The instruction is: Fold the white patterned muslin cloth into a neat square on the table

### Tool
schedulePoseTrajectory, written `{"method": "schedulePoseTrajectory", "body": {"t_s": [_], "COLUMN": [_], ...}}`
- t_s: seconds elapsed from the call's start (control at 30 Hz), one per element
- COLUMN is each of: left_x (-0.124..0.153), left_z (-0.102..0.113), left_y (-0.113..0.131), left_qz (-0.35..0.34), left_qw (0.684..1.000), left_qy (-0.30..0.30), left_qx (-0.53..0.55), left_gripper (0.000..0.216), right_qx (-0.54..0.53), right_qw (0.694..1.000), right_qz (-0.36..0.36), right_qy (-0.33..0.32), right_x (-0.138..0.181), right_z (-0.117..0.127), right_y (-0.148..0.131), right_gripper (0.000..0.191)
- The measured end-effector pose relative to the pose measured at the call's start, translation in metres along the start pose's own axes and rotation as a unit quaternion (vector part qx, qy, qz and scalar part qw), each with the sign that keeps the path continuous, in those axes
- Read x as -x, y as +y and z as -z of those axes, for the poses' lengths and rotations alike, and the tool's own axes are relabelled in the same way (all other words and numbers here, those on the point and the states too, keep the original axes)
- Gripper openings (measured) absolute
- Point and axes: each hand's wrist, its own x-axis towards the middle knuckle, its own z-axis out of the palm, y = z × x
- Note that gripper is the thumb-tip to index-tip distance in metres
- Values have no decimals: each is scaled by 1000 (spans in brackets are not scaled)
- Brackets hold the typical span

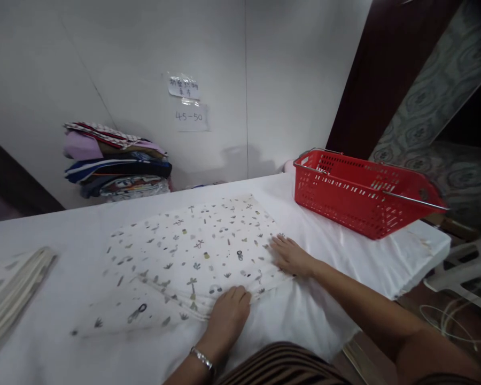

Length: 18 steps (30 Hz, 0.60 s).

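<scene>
A thin white cloth (208,235) printed with small palm trees, leaves and other motifs lies spread over the table, its near edge rumpled into folds. At this near edge my left hand (229,313), with a bracelet at the wrist, has its fingers curled down on the gathered fabric; the fingertips are hidden. My right hand (291,255) rests flat on the cloth's right side, fingers spread. Part of the cloth's near left corner is folded over and looks uneven.
A red plastic basket (344,190) with metal handles stands at the back right of the white-covered table (316,299). Folded printed fabric (14,294) lies at the left edge. Behind, stacked clothes (118,166) sit near the wall. A pale plastic stool (467,270) is at right.
</scene>
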Motion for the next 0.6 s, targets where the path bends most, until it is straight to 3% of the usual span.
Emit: {"method": "schedulePoseTrajectory", "body": {"t_s": [0.13, 0.27, 0.43, 0.6], "left_x": [3, 4, -1, -7], "left_z": [-8, -17, -38, -70], "left_y": [-3, -6, -18, -33], "left_qz": [-1, -9, -54, -111], "left_qw": [1000, 998, 985, 957], "left_qy": [17, 53, 163, 267], "left_qx": [17, 32, 16, 0], "left_gripper": [19, 12, 12, 19], "right_qx": [17, 20, 31, 93], "right_qw": [996, 999, 999, 990], "right_qz": [-57, -40, -32, -110], "right_qy": [-65, -13, 4, -4], "right_x": [-3, -32, -133, -227], "right_z": [-12, 2, 18, 3], "right_y": [15, 10, 2, 32], "right_gripper": [72, 73, 79, 70]}}
